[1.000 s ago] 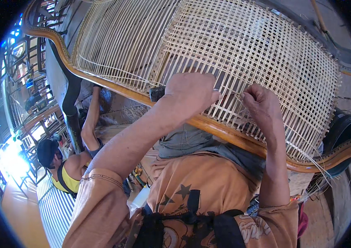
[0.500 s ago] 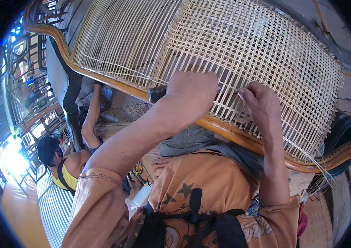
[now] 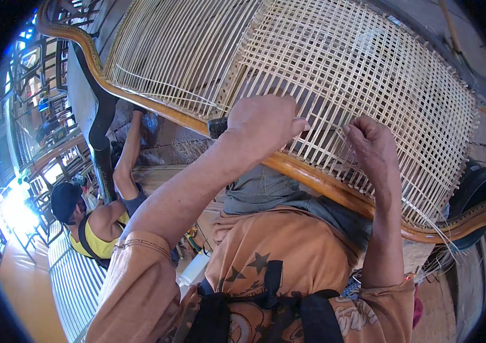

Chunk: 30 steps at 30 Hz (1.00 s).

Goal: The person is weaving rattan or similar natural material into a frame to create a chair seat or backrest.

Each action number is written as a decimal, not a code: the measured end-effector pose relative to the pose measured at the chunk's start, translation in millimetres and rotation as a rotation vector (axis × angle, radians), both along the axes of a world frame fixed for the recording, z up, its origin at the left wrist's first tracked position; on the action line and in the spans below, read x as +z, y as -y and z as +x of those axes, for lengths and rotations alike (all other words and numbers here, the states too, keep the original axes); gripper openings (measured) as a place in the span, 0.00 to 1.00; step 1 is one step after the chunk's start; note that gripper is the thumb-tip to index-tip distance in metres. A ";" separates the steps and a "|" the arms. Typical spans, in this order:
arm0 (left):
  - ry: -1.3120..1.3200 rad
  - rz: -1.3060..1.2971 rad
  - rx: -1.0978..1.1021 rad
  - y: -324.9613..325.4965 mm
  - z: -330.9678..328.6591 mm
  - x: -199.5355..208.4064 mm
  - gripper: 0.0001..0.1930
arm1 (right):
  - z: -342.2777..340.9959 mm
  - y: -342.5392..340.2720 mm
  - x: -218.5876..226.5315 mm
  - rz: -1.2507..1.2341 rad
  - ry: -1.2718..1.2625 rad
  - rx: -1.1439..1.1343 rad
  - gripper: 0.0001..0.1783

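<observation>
A wooden seat frame (image 3: 297,172) lies across in front of me, strung with pale cane. Its right part is a woven cane panel (image 3: 363,63), open near the front, where mostly lengthwise strands show. My left hand (image 3: 261,121) is closed over the front of this panel, gripping a dark-handled tool (image 3: 216,127); the handle's end juts out on the left and its other end is hidden. My right hand (image 3: 373,142) hovers at the panel a little to the right, thumb and fingers pinched together. What they hold, if anything, is too small to make out.
The frame's left part carries parallel cane strands (image 3: 180,46) without cross weave. Loose strand ends (image 3: 446,237) stick out at the front right corner. To the left, a person in a yellow top (image 3: 91,231) works low down, an arm stretched toward the dark chair leg (image 3: 101,148).
My right hand has drawn slightly to the right, away from the left. The left thumb now shows, pointing right. The view has shifted a little.
</observation>
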State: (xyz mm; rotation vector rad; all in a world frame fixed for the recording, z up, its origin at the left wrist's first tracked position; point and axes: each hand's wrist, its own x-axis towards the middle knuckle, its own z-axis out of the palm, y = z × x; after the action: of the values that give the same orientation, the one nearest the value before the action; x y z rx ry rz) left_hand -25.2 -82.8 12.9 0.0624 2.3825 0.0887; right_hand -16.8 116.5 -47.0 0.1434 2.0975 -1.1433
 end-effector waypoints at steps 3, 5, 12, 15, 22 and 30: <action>-0.009 -0.007 0.056 -0.9 2.8 -1.1 0.23 | 2.4 -3.0 -5.0 -0.044 -0.023 0.005 0.13; -0.035 -0.017 0.058 -0.3 8.0 -6.5 0.23 | 0.0 -0.6 -3.6 -0.015 -0.057 0.036 0.13; -0.054 -0.033 0.054 -5.0 10.4 -5.5 0.22 | 0.3 9.1 -1.3 0.131 -0.148 0.093 0.15; -0.073 -0.027 0.049 0.1 11.4 -8.2 0.23 | -1.9 0.4 -2.3 0.042 -0.112 0.088 0.15; -0.119 0.011 0.053 -1.5 17.2 -7.0 0.21 | 6.4 12.0 -7.4 0.100 -0.197 0.070 0.16; -0.038 -0.100 -0.242 -5.7 1.2 4.3 0.10 | 2.1 -2.8 -3.7 -0.173 0.113 -0.151 0.16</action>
State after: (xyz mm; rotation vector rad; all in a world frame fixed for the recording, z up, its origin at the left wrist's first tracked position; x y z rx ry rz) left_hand -24.0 -77.1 17.2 0.3061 2.3941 -0.1473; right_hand -14.7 119.3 -50.7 0.2818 1.9055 -1.3686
